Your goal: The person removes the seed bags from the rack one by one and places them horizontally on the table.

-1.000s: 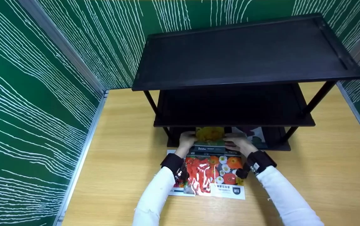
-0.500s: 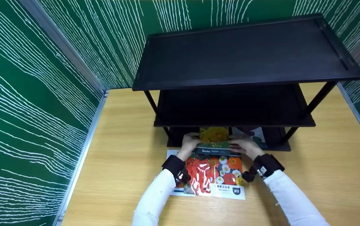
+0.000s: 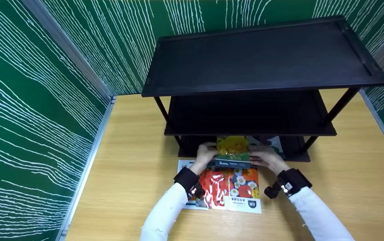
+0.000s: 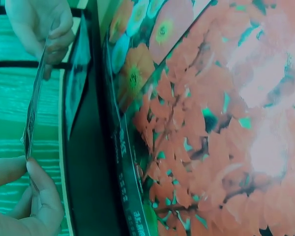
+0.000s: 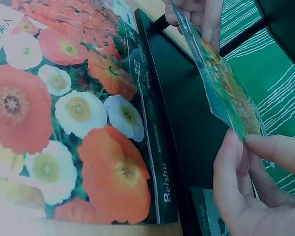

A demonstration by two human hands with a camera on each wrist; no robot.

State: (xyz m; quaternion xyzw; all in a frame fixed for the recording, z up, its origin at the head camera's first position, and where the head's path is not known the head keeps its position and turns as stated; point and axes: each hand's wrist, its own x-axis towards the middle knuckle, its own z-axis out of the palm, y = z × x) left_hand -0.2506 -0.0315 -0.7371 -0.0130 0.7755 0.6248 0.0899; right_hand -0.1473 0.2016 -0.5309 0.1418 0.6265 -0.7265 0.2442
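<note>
A seed packet with yellow flowers point(image 3: 233, 147) hangs at the front of the bottom shelf point(image 3: 294, 152), beneath the middle shelf's edge. My left hand point(image 3: 206, 155) pinches its left side, and my right hand point(image 3: 266, 157) pinches its right side. In the left wrist view the packet point(image 4: 34, 105) appears nearly edge-on, thumb and fingers meeting on its border. Seen from the right wrist, the packet point(image 5: 231, 93) is tilted, apart from the shelf surface below it. Another packet point(image 3: 275, 143) lies on that shelf to the right, partly hidden by my right hand.
In front of the rack, flower packets lie overlapping on the wooden table point(image 3: 128, 167): a red-blossom one point(image 3: 213, 185) and a poppy one point(image 3: 244, 187) among them. The black rack's top shelf point(image 3: 262, 57) and middle shelf point(image 3: 249, 113) overhang the hands. Green walls point(image 3: 38, 100) enclose the table.
Both hands and the yellow-flower packet have shifted right and a little toward me. The packets on the table have stayed put.
</note>
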